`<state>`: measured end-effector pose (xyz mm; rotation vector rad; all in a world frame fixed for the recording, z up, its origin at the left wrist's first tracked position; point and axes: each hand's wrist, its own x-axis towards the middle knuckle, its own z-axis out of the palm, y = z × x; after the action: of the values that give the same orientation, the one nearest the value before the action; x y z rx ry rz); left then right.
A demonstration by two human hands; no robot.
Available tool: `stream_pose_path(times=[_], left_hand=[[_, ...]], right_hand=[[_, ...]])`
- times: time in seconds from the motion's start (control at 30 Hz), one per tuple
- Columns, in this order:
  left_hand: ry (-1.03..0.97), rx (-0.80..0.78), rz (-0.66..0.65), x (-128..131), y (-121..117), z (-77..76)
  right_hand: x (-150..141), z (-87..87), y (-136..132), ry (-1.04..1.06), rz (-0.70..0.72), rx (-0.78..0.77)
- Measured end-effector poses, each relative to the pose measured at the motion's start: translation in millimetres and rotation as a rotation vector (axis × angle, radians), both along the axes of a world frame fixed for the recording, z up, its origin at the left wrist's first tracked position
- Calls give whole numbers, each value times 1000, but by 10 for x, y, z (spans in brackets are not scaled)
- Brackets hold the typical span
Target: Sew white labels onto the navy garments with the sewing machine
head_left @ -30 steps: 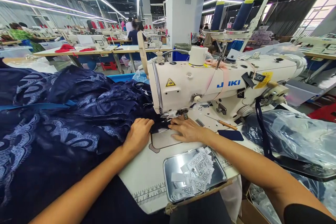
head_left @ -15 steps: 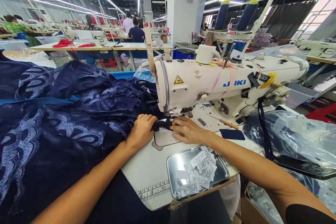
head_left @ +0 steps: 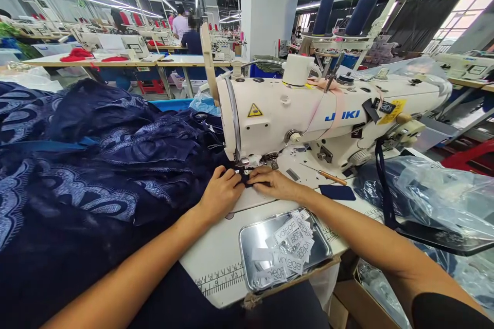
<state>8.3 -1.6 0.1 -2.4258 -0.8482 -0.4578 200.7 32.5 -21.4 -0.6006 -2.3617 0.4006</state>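
Observation:
A white sewing machine [head_left: 270, 113] stands before me, and both hands are at its needle area. My left hand [head_left: 223, 193] has its fingers curled on a dark navy strip of fabric [head_left: 245, 179] just in front of the presser foot. From the right, my right hand [head_left: 275, 183] pinches the same fabric, its fingertips close to the left ones. The needle itself is too small to make out. A large heap of navy lace fabric [head_left: 111, 164] with pale scalloped patterns spreads to the left, beside my left arm.
A metal tray [head_left: 247, 267] of printed white labels [head_left: 293, 247] lies at the table's front. Right of the needle are a wooden-handled awl [head_left: 332, 178] and a navy fabric piece [head_left: 337, 193]. Plastic-bagged goods [head_left: 447, 190] sit farther right. Other people work in the background.
My left hand has moved right and closer to the right hand, and the gap between them at the needle has shrunk. The view has shifted slightly.

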Motion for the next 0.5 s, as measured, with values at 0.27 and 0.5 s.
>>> stream_pose_path(times=[0.27, 0.5], left_hand=[[-16, -128, -38, -43, -17, 4], [10, -201, -14, -170, -93, 48]], right_hand=[[28, 86, -57, -150, 24, 133], [20, 113, -155, -300, -60, 306]])
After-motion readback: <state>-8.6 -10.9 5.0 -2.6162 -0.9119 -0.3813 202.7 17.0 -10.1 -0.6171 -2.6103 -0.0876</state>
